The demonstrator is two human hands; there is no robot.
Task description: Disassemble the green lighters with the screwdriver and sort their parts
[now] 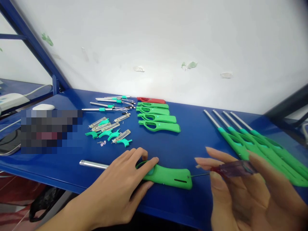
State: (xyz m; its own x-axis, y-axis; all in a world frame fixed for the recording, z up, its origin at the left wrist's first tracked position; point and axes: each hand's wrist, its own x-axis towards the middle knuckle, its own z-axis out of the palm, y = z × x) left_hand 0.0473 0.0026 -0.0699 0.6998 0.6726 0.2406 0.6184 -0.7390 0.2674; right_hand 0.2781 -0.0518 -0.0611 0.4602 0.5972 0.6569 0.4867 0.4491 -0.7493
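A green lighter (168, 175) with a silver metal tube lies flat near the table's front edge. Wrapped over its trigger end is my left hand (120, 186), thumb and fingers on both sides of the body. At the right, my right hand (250, 192) holds a small screwdriver with a dark, reddish translucent handle (237, 169). The thin shaft points left, and its tip meets the butt end of the green lighter, by a small hole.
Several finished-looking green lighters (262, 144) lie at the right. Behind are green casings (161, 126), a red casing (154, 100), metal tubes with wires (96, 109), clear tanks (121, 136) and green triggers (124, 142). A white wall (168, 41) stands behind the blue table (190, 141).
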